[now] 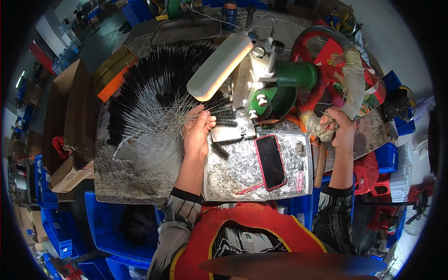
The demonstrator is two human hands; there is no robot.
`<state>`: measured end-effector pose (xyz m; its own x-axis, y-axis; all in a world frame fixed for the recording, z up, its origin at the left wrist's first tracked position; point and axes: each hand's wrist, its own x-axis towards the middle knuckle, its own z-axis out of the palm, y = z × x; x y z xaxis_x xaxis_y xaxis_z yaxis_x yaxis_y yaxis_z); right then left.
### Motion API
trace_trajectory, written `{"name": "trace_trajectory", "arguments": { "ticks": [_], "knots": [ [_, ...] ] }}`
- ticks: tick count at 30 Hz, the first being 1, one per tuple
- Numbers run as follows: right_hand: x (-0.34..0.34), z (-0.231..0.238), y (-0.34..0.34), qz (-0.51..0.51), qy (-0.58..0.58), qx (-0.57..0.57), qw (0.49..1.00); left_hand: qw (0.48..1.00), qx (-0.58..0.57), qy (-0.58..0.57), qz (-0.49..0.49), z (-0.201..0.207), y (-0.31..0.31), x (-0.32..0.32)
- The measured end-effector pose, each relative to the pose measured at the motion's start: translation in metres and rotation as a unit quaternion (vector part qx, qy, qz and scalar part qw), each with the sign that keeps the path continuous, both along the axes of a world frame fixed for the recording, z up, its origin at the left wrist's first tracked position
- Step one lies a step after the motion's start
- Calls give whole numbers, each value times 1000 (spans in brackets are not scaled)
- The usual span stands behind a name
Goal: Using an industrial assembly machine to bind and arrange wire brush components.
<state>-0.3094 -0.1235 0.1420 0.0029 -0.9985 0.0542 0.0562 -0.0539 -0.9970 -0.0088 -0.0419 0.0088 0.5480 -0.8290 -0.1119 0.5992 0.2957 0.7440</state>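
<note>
My left hand (196, 135) is closed, its thumb and fingers pinching the thin wire stems of small black-bristled brushes (225, 116) beside the metal block (233, 132) of a green press (294, 75). Left of it spreads a large pile of similar wire brushes (154, 100), stems toward the hand. My right hand (339, 125) wraps round a cloth-wrapped handle (313, 126) next to the press's red wheel (298, 51). One loose brush (219, 150) lies below the block. The fingertips of my left hand are partly hidden among the wires.
A lit white lamp (220, 65) hangs over the work spot. A metal tray (233, 179), littered with wire bits, holds a pink-cased phone (270, 162) and pink-handled snips (299, 179). A wooden handle (320, 165) stands right of it. Cardboard boxes (70, 121) and blue bins (107, 219) flank the bench.
</note>
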Motion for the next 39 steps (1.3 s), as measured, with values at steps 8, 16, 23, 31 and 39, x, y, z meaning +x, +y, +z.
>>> {"name": "trace_trajectory", "arguments": {
  "ticks": [8, 16, 23, 31, 39],
  "knots": [
    [-3, -4, -3, 3, -12, 0, 1000, 1000, 9, 4, -1, 4, 1, -2],
    [-2, -4, -1, -11, -7, 6, 1000, 1000, 1, 12, -1, 2, 0, -2],
    [-5, -1, -3, -4, 15, 8, 1000, 1000, 7, 3, 3, 2, -1, -1],
    [-7, 15, -6, 49, 59, 19, 997, 1000, 9, 2, 3, 4, -2, -2],
    [10, -40, 1, -98, -18, -114, 988, 1000, 6, 3, -9, 4, -4, 1]
  ]
}}
